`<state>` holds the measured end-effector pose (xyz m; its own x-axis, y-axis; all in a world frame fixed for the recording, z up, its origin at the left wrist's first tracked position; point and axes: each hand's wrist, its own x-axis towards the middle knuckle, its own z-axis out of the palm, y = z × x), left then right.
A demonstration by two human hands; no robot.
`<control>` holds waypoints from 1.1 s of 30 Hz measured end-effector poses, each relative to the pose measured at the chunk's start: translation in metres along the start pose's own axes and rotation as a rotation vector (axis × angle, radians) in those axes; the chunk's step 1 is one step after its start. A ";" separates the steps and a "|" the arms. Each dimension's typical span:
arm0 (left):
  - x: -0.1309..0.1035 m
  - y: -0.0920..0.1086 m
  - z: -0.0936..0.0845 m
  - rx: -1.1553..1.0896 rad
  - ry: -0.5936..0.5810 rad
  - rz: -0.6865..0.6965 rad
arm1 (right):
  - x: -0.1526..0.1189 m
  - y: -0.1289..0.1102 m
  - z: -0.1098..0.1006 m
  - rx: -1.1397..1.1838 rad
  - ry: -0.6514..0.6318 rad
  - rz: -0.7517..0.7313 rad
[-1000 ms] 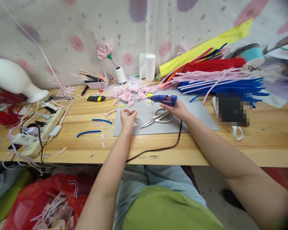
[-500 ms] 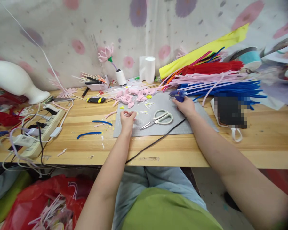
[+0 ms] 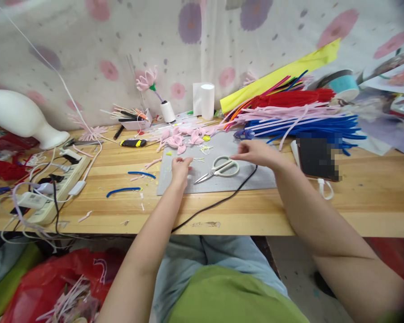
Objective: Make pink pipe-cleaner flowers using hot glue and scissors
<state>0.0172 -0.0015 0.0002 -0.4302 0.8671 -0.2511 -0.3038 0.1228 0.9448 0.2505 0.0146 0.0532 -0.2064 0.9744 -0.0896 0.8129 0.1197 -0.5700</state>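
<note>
My left hand [image 3: 181, 169] is over the left part of a grey cutting mat [image 3: 202, 186], fingers drawn together in a pinch. Anything between them is too small to make out. Thin white stamens with yellow tips [image 3: 207, 149] lie just past its fingertips. My right hand [image 3: 257, 153] hovers by the handles of pale-handled scissors [image 3: 225, 167], thumb and fingers apart and nothing seen in them. Behind it a blue glue gun [image 3: 245, 134] lies on the mat, with a black cord [image 3: 218, 204] running toward the table's front edge. Pink fuzzy petals [image 3: 177, 141] are heaped at the mat's back left.
Two blue pipe cleaner pieces [image 3: 124, 192] and a yellow-black utility knife [image 3: 133, 143] lie left of the mat. A power strip [image 3: 50, 208] with tangled cables is farther left. Bundles of pipe cleaners [image 3: 306, 125] fill the back right, near a dark phone-like object [image 3: 316, 157].
My right hand has let go of the glue gun and come back toward the scissors' handles. The left hand stays pinched in nearly the same place.
</note>
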 end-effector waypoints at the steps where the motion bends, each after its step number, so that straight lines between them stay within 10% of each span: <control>1: 0.000 0.002 0.003 0.003 -0.021 -0.033 | 0.004 -0.008 0.010 0.193 -0.026 -0.127; 7: -0.007 0.013 0.017 -0.014 -0.100 -0.120 | 0.033 -0.039 0.068 0.772 -0.090 -0.283; 18: -0.013 0.005 0.019 0.038 -0.228 -0.149 | 0.036 -0.033 0.071 0.808 -0.047 -0.175; 26: -0.001 -0.008 -0.002 0.119 -0.108 0.289 | 0.033 -0.026 0.073 1.008 -0.141 -0.138; 33: -0.006 -0.017 0.004 0.227 -0.277 0.320 | 0.033 -0.031 0.079 0.980 -0.169 -0.150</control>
<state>0.0281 -0.0072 -0.0135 -0.2195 0.9709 0.0960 0.0130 -0.0954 0.9954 0.1756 0.0276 0.0031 -0.4060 0.9133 -0.0325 -0.0193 -0.0442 -0.9988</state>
